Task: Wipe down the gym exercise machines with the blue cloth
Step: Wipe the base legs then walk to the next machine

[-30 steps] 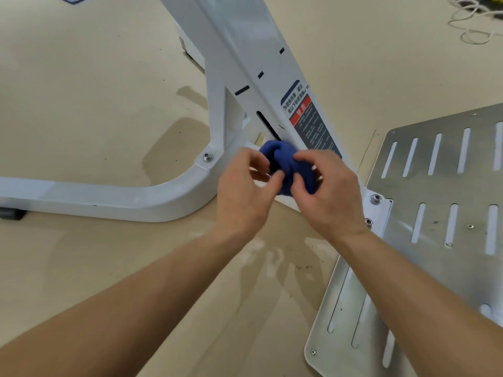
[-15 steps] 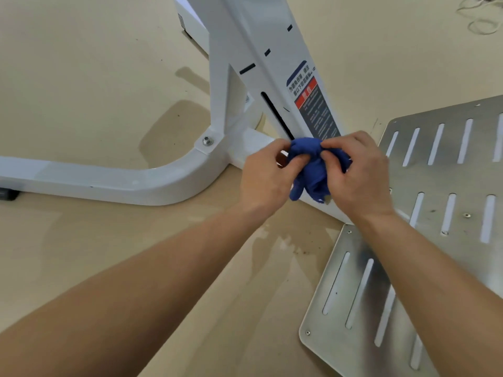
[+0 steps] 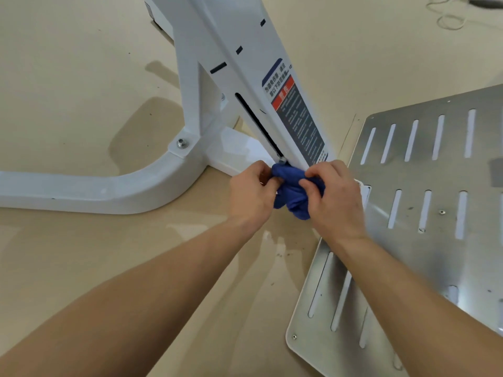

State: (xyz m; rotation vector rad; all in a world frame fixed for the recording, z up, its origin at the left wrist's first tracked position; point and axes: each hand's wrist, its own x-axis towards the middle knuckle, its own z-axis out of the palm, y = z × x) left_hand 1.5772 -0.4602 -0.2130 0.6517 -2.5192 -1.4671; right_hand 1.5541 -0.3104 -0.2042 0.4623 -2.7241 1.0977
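both arms out fwd, l hand & r hand curled, fingertips close.

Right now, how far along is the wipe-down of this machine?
Done: nothing provable; the white base frame looks glossy, but no wipe marks show. In hand: the left hand and right hand both grip the bunched blue cloth at the foot of the slanted post, under the warning label. Left: the slotted metal plate shows dark specks.
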